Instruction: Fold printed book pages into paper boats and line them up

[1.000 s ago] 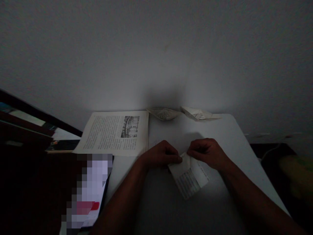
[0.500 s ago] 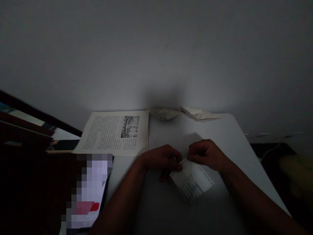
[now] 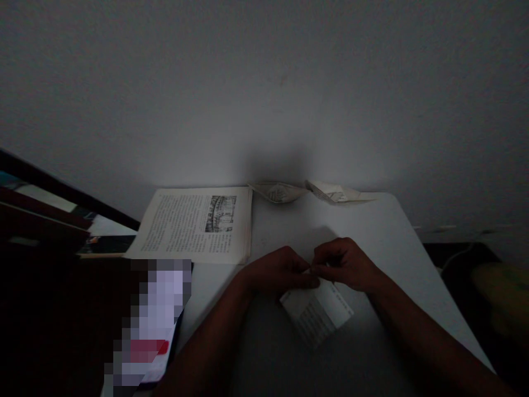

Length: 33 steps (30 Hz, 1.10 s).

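A folded sheet of printed paper (image 3: 316, 314) lies on the white table (image 3: 372, 231) in front of me. My left hand (image 3: 276, 270) pinches its upper edge from the left, fingers curled. My right hand (image 3: 345, 263) pinches the same edge from the right, and the fingertips of both hands meet at the top of the paper. The room is dim, so the fold lines are hard to make out.
An open book (image 3: 194, 223) lies at the table's back left. Two folded paper boats (image 3: 279, 192) (image 3: 336, 192) rest against the wall. Dark books or shelves (image 3: 41, 220) stand at the left. A blurred-out patch (image 3: 155, 320) sits at the lower left.
Both hands have closed in toward each other on the paper's top edge. The paper has turned a little and shifted slightly left.
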### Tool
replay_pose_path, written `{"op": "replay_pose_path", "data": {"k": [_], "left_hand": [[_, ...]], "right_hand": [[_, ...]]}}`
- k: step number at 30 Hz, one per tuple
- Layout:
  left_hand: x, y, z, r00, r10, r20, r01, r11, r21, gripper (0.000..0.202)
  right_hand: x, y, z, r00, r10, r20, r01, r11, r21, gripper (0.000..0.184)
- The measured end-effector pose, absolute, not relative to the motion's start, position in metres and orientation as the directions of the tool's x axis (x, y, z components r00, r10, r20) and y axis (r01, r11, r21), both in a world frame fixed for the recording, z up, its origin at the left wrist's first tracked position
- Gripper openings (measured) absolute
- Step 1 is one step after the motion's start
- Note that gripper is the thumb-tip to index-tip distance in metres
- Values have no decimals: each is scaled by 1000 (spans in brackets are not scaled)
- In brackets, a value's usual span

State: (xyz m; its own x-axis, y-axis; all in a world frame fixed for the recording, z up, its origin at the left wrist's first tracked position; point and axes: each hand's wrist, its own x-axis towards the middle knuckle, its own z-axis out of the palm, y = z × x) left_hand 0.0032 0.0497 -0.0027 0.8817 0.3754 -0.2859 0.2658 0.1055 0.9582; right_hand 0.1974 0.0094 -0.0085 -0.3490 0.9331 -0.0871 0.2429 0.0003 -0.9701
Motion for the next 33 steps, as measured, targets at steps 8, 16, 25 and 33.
{"op": "replay_pose_path", "data": {"k": [8, 16, 25, 33], "left_hand": [[8, 47, -9, 693, 696, -191, 162, 108, 981, 36], [19, 46, -16, 511, 852, 113, 336, -318, 887, 43], [23, 41, -17, 462, 716, 524, 389, -694, 606, 32], [17, 37, -8, 372, 662, 651, 403, -747, 529, 22]], "right_hand": [[213, 9, -15, -169, 984, -62, 150, -37, -988, 20], [201, 11, -17, 142, 986, 89, 369, 31, -929, 20], [194, 12, -15, 305, 943, 131, 390, 2, -921, 23], [207, 19, -12, 385, 920, 67, 186, -6, -983, 17]]}}
